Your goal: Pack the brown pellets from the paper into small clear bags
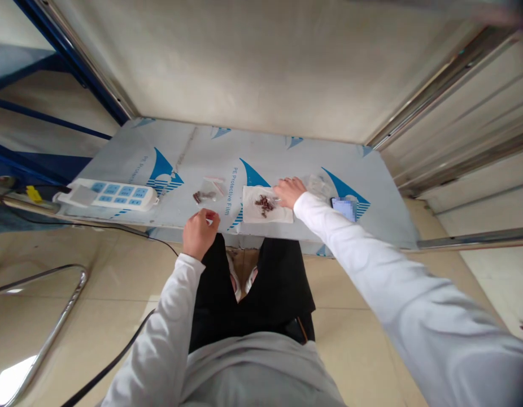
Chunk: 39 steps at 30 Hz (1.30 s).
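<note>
White cloth lies flat on the film-covered tabletop, w/ small brown pcs heaped mid-cloth. R hand is over the cloth's upper R edge, fingers bent close together beside the pcs; can't tell if it grips anything. L hand is at the table edge, lower L of the cloth, fingers curled in, thumb near index; can't tell if anything's btwn them. L of cloth: clear plastic baggie w/ brown contents, then white-and-blue power strip farther out. R of cloth: crumpled clear plastic, then phone.
</note>
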Available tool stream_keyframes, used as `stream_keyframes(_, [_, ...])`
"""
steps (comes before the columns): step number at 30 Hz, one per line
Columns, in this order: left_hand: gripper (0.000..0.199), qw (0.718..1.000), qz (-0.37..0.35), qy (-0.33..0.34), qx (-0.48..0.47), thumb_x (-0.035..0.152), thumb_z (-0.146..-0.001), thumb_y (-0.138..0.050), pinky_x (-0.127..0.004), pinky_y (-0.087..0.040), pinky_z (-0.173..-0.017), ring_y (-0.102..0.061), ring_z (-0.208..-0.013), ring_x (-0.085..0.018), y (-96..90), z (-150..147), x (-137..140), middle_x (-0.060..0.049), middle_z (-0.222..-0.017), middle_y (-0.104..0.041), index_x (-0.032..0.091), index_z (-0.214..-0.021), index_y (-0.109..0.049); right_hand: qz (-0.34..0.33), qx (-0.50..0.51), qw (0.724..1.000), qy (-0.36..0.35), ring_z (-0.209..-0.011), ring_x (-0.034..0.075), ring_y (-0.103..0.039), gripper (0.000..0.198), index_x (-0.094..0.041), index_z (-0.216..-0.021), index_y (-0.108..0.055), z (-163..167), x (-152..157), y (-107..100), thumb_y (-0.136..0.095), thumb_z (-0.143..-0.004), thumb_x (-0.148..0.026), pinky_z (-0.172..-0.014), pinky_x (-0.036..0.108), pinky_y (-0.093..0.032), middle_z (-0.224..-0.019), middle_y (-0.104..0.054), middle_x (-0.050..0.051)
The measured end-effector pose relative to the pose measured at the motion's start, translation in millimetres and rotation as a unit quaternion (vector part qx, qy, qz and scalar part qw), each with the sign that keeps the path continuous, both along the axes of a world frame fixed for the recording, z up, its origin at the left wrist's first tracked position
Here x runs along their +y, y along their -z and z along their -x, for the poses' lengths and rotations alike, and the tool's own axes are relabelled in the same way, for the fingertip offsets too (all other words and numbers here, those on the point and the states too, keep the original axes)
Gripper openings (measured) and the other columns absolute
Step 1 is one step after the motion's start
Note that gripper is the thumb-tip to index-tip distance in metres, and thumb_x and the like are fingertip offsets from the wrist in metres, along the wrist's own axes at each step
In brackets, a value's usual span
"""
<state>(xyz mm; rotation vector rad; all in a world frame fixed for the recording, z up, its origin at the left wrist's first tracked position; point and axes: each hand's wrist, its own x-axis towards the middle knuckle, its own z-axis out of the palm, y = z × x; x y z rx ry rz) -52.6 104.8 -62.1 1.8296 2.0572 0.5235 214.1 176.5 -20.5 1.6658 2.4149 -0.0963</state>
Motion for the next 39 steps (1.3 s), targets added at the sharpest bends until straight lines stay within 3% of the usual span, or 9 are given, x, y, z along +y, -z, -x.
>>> stream_keyframes(9, [0.024, 0.998, -0.052, 0.004, 0.041, 0.028, -0.082, -0.051, -0.035, -0.046, -0.079, -0.063, -0.084, -0.025, 19.4, 10.0, 15.1, -0.010, -0.092, -0.071, 0.017, -0.097, -0.065, -0.013, -0.061, 0.997, -0.048, -0.108, 0.032, -0.050, 0.031, -0.013, -0.091, -0.072, 26.4, 12.7, 10.4, -0.042, -0.086, -0.008, -0.091, 0.050, -0.031, -0.104, -0.066, 0.019])
stream_keyframes(15, [0.040, 0.994, -0.077, 0.005, 0.076, 0.035, -0.083, -0.053, -0.042, -0.041, -0.091, -0.054, -0.108, -0.032, 34.5, 9.9, 43.2, -0.016, -0.115, -0.064, 0.014, -0.116, -0.060, -0.043, -0.055, 0.996, -0.057, -0.112, 0.031, -0.048, 0.037, -0.011, -0.097, -0.070, 25.7, 5.0, 0.7, -0.037, -0.085, -0.002, -0.093, 0.047, -0.030, -0.111, -0.063, 0.019])
stream_keyframes(19, [0.044, 0.992, -0.079, 0.038, 0.086, 0.037, -0.086, -0.054, -0.045, -0.036, -0.096, -0.045, -0.122, -0.034, 40.7, 8.0, 58.9, -0.015, -0.136, -0.053, 0.017, -0.125, -0.056, -0.067, -0.027, 0.997, 0.010, -0.111, 0.031, -0.051, 0.024, -0.012, -0.107, -0.065, -2.2, 2.3, -2.7, -0.053, -0.087, -0.017, -0.092, 0.046, -0.035, -0.113, -0.063, 0.019])
stream_keyframes(21, [0.039, 0.991, -0.065, 0.054, 0.105, 0.036, -0.087, -0.053, -0.047, -0.033, -0.097, -0.044, -0.123, -0.034, 41.7, 7.4, 62.7, -0.014, -0.137, -0.054, 0.020, -0.122, -0.060, -0.080, -0.009, 0.993, 0.092, -0.105, 0.033, -0.056, 0.035, -0.011, -0.110, -0.062, -22.6, 3.5, 3.7, -0.066, -0.082, -0.031, -0.086, 0.046, -0.040, -0.110, -0.064, 0.019])
stream_keyframes(24, [0.030, 0.988, -0.065, 0.060, 0.130, 0.033, -0.090, -0.049, -0.047, -0.029, -0.099, -0.047, -0.119, -0.031, 41.1, 7.5, 64.6, -0.010, -0.130, -0.061, 0.023, -0.112, -0.066, -0.113, 0.024, 0.964, 0.239, -0.103, 0.038, -0.057, 0.060, -0.006, -0.116, -0.057, -47.7, 5.2, 21.6, -0.071, -0.076, -0.049, -0.082, 0.050, -0.043, -0.108, -0.063, 0.025])
stream_keyframes(28, [0.032, 0.984, -0.079, 0.064, 0.146, 0.036, -0.094, -0.043, -0.047, -0.027, -0.099, -0.050, -0.115, -0.030, 34.1, 9.4, 63.0, -0.009, -0.126, -0.065, 0.024, -0.108, -0.069, -0.195, 0.088, 0.932, 0.294, -0.111, 0.042, -0.051, 0.091, 0.000, -0.134, -0.041, -56.9, -6.3, 36.3, -0.064, -0.073, -0.064, -0.085, 0.054, -0.040, -0.121, -0.054, 0.031])
stream_keyframes(32, [0.037, 0.982, -0.106, 0.056, 0.145, 0.037, -0.096, -0.037, -0.046, -0.027, -0.096, -0.052, -0.112, -0.029, 18.9, 1.2, 52.5, -0.010, -0.123, -0.067, 0.024, -0.114, -0.067, -0.280, 0.263, 0.878, 0.284, -0.112, 0.037, -0.052, 0.066, -0.008, -0.130, -0.050, -33.6, -35.9, 30.7, -0.053, -0.084, -0.056, -0.089, 0.050, -0.040, -0.122, -0.056, 0.024])
stream_keyframes(35, [0.038, 0.973, -0.184, 0.081, 0.109, 0.037, -0.097, -0.037, -0.041, -0.029, -0.093, -0.054, -0.106, -0.027, 10.1, -25.2, 30.7, -0.008, -0.120, -0.068, 0.025, -0.120, -0.065, -0.181, 0.480, 0.815, 0.271, -0.089, 0.025, -0.064, 0.046, -0.014, -0.108, -0.064, 1.1, -63.0, 24.5, -0.044, -0.091, -0.052, -0.080, 0.037, -0.049, -0.101, -0.068, 0.014])
stream_keyframes(39, [0.033, 0.957, -0.238, 0.158, 0.042, 0.036, -0.095, -0.044, -0.041, -0.032, -0.091, -0.056, -0.100, -0.026, 7.5, -75.0, -9.8, -0.005, -0.116, -0.070, 0.029, -0.119, -0.066, 0.033, 0.642, 0.722, 0.258, -0.066, 0.017, -0.065, 0.053, -0.017, -0.088, -0.068, 38.1, -87.9, 24.0, -0.040, -0.089, -0.062, -0.056, 0.026, -0.048, -0.076, -0.069, 0.005])
